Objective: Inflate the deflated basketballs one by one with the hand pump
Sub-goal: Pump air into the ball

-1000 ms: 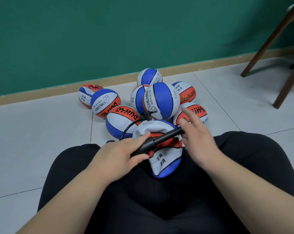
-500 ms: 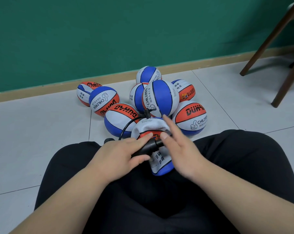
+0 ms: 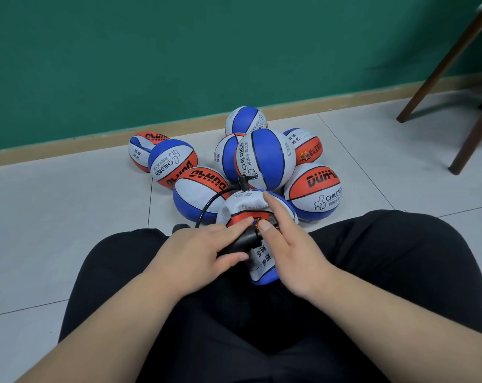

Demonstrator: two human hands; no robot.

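A deflated, crumpled basketball [image 3: 255, 202] in white, red and blue lies between my knees on my black trousers. The black hand pump [image 3: 245, 240] lies across it. My left hand [image 3: 195, 250] grips the pump's barrel. My right hand [image 3: 295, 252] covers the handle end, thumb on the pump and index finger stretched over the ball. The handle is pushed in against the barrel and no rod shows. A black hose [image 3: 209, 203] loops from the pump to a connector [image 3: 244, 183] at the ball's top.
Several rounder basketballs [image 3: 267, 158] are piled on the tiled floor just beyond my knees, reaching toward the green wall's baseboard [image 3: 68, 146]. Dark wooden chair legs [image 3: 441, 67] stand at the right. Bare floor tiles [image 3: 54, 217] lie to the left.
My right hand has pushed the pump handle in toward my left hand, so the extended rod is no longer visible. My left hand has stayed on the barrel.
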